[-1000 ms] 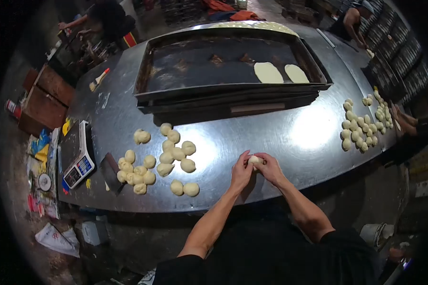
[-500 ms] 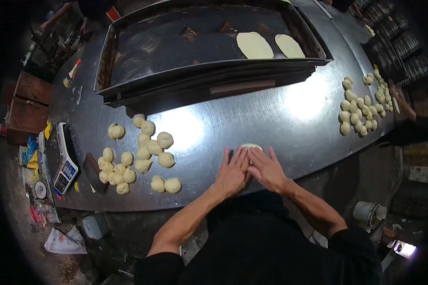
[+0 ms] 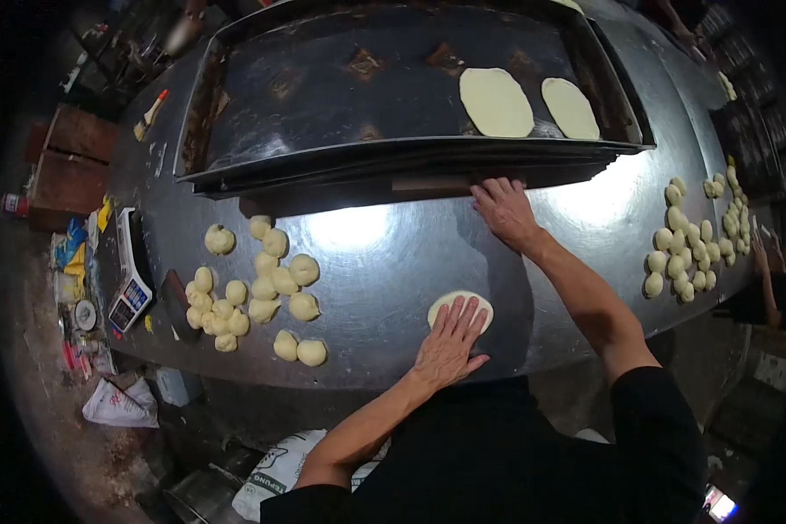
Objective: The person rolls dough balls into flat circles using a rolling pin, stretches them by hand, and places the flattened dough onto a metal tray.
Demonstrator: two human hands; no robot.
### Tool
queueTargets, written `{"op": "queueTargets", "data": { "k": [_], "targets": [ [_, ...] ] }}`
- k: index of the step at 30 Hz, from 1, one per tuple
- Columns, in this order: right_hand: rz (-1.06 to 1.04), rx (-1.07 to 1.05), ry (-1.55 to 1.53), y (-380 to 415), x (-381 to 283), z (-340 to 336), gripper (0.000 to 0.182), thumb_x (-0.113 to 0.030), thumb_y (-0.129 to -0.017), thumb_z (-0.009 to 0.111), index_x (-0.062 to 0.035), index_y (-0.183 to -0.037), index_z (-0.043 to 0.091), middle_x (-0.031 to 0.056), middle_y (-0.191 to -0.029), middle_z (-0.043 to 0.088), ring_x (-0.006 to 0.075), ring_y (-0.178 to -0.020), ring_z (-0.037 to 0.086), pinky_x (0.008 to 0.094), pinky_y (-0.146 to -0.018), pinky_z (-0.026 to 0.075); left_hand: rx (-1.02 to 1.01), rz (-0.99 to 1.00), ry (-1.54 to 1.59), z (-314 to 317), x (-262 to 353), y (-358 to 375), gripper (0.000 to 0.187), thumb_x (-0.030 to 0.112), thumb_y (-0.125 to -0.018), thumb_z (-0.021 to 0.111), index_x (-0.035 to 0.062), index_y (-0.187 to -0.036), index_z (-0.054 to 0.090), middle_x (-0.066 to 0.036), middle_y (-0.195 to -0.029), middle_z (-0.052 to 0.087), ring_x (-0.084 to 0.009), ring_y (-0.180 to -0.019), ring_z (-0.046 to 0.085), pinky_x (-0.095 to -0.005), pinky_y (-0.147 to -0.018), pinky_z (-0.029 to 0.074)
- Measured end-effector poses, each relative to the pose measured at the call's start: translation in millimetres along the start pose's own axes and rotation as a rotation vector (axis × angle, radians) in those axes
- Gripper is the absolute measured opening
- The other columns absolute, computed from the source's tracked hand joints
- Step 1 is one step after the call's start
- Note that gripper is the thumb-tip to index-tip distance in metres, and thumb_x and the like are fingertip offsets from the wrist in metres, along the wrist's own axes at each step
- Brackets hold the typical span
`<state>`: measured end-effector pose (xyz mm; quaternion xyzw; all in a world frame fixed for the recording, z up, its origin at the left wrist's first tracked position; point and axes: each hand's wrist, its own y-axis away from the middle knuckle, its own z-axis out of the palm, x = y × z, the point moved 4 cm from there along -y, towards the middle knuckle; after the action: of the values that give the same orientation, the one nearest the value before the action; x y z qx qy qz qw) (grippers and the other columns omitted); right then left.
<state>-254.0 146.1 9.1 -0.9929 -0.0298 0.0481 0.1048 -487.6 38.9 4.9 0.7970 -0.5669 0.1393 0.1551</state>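
My left hand (image 3: 448, 345) lies flat, fingers spread, on a flattened round of dough (image 3: 473, 302) near the front edge of the metal table. Farther forward, my right hand (image 3: 505, 210) is at the front of the stacked trays, its fingers a little apart at the right end of a brown bar (image 3: 428, 184) tucked below the tray rim. What lies under those fingertips is partly hidden. Two flat dough sheets, one larger (image 3: 496, 103) and one smaller (image 3: 570, 109), rest on the right side of the top tray (image 3: 323, 150).
Dough balls (image 3: 284, 280) sit in groups at the left, beside a dark scraper (image 3: 174, 301) and a digital scale (image 3: 132, 297). A brush (image 3: 151, 115) lies at the back left. More dough balls (image 3: 675, 240) are at the right, near another person's hand (image 3: 760, 251).
My right hand has left the dough and reached forward to the tray stack. My left hand stays on the dough, which now shows as a flat round. The camera view has shifted.
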Motion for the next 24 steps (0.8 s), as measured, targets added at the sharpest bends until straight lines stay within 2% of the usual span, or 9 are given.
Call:
{"op": "queueTargets", "data": {
  "k": [4,6,8,12,14,15,17,20,24],
  "targets": [
    [0.098,0.009,-0.069,16,-13,11,0.040,-0.014,-0.089,0.060,-0.0078,-0.128,0.056,0.0104,-0.113,0.059,0.0268,-0.105,0.054,0.0415,-0.089,0.042,0.040,-0.040,0.153,12,14,10,0.086,0.053,-0.088,0.059,0.0004,-0.149,0.028,-0.023,-0.155,0.023,-0.0415,-0.145,0.016,-0.0523,-0.117,0.016],
    [0.017,0.184,-0.067,44,-39,4,0.050,-0.007,-0.086,0.058,-0.0111,-0.136,0.051,0.0106,-0.114,0.058,0.0286,-0.106,0.054,0.0435,-0.088,0.042,0.097,-0.057,0.214,19,20,14,0.085,0.053,-0.088,0.059,0.0012,-0.149,0.028,-0.022,-0.155,0.023,-0.0421,-0.145,0.016,-0.0529,-0.117,0.015],
    [0.027,0.139,-0.037,71,-58,3,0.056,-0.005,-0.085,0.056,-0.0143,-0.140,0.048,0.0113,-0.114,0.058,0.0293,-0.107,0.054,0.0440,-0.088,0.042,0.037,-0.077,0.081,11,31,17,0.079,0.049,-0.089,0.058,-0.0001,-0.146,0.033,-0.022,-0.155,0.023,-0.0425,-0.144,0.017,-0.0552,-0.116,0.016],
    [0.062,0.021,-0.160,98,-83,-17,0.053,-0.007,-0.085,0.059,-0.0147,-0.137,0.052,0.0127,-0.114,0.059,0.0302,-0.105,0.056,0.0447,-0.088,0.043,-0.021,0.041,0.210,-9,12,24,0.068,0.040,-0.091,0.058,-0.0021,-0.141,0.041,-0.023,-0.152,0.031,-0.0440,-0.141,0.024,-0.0574,-0.115,0.017],
    [0.054,-0.111,-0.270,113,-98,-40,0.048,-0.011,-0.086,0.060,-0.0144,-0.133,0.056,0.0127,-0.110,0.060,0.0297,-0.103,0.056,0.0447,-0.088,0.043,0.321,-0.197,0.785,-38,-18,43,0.060,0.031,-0.091,0.058,-0.0057,-0.136,0.045,-0.027,-0.147,0.036,-0.0468,-0.138,0.029,-0.0603,-0.113,0.018],
    [0.052,-0.142,-0.291,126,-112,-57,0.043,-0.014,-0.088,0.061,-0.0143,-0.131,0.058,0.0118,-0.112,0.062,0.0294,-0.105,0.056,0.0438,-0.089,0.042,0.326,-0.188,0.785,-37,-23,48,0.060,0.031,-0.091,0.058,-0.0057,-0.136,0.045,-0.027,-0.147,0.036,-0.0468,-0.138,0.029,-0.0603,-0.113,0.018],
    [0.044,-0.116,-0.264,163,-132,-52,0.042,-0.018,-0.089,0.061,-0.0147,-0.131,0.057,0.0120,-0.118,0.060,0.0300,-0.111,0.054,0.0458,-0.093,0.041,0.503,-0.328,0.004,-37,-32,66,0.057,0.027,-0.092,0.055,-0.0095,-0.135,0.045,-0.030,-0.144,0.039,-0.0471,-0.137,0.032,-0.0603,-0.113,0.019],
    [0.084,-0.067,-0.105,172,-135,-40,0.043,-0.028,-0.091,0.060,-0.0156,-0.132,0.056,0.0124,-0.130,0.055,0.0317,-0.121,0.049,0.0501,-0.101,0.037,0.456,-0.353,0.019,1,-45,44,0.056,0.024,-0.094,0.051,-0.0126,-0.136,0.041,-0.033,-0.146,0.034,-0.0448,-0.142,0.023,-0.0602,-0.114,0.014],
    [0.155,-0.064,0.035,124,-85,-18,0.048,-0.041,-0.092,0.057,-0.0166,-0.134,0.054,0.0148,-0.140,0.046,0.0341,-0.130,0.041,0.0565,-0.108,0.029,0.459,-0.371,-0.112,-24,-82,-25,0.059,0.027,-0.093,0.052,-0.0125,-0.136,0.041,-0.031,-0.144,0.037,-0.0446,-0.140,0.029,-0.0598,-0.114,0.017]
  ]
}}
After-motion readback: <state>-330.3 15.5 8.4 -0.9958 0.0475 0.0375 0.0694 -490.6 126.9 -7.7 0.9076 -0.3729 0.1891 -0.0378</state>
